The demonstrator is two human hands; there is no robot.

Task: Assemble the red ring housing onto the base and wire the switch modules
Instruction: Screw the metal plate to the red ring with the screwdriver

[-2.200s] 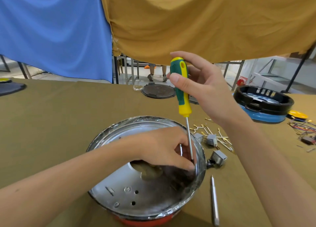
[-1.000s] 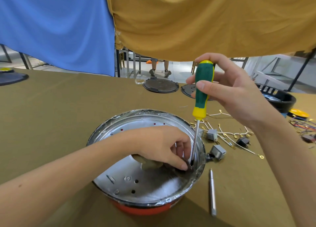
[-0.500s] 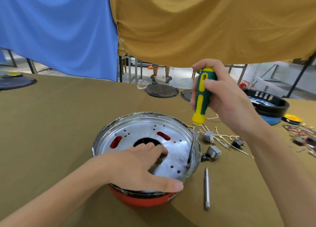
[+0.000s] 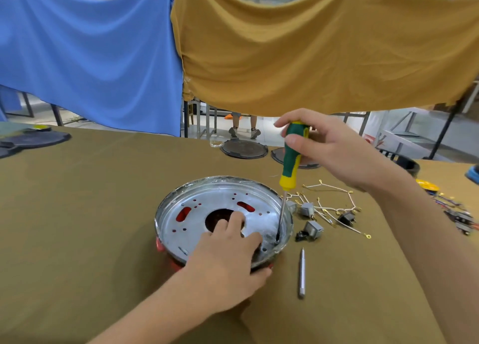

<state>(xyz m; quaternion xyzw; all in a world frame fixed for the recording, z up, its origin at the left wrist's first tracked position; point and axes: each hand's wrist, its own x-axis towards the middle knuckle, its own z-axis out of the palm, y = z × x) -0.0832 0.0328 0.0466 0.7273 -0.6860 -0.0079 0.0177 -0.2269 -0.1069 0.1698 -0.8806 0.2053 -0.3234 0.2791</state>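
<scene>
A round silver metal base (image 4: 207, 211) sits on the red ring housing (image 4: 162, 245), which shows only at the lower rim. My left hand (image 4: 228, 258) grips the near rim of the base, thumb outside and fingers reaching toward the centre hole. My right hand (image 4: 329, 149) holds a green and yellow screwdriver (image 4: 291, 159) upright. Its tip stands inside the base near the right wall. Grey and black switch modules (image 4: 312, 229) with white wires (image 4: 334, 201) lie just right of the base.
A loose metal bit (image 4: 301, 273) lies on the olive table cloth (image 4: 77, 214) right of my left hand. Dark round lids (image 4: 243, 149) stand at the table's far edge. More wires and parts (image 4: 458, 211) lie at the far right. Blue and mustard cloths hang behind.
My left hand has left the screwdriver tip inside the base and now grips the near rim. The view has pulled back. The screwdriver stays upright at the right wall.
</scene>
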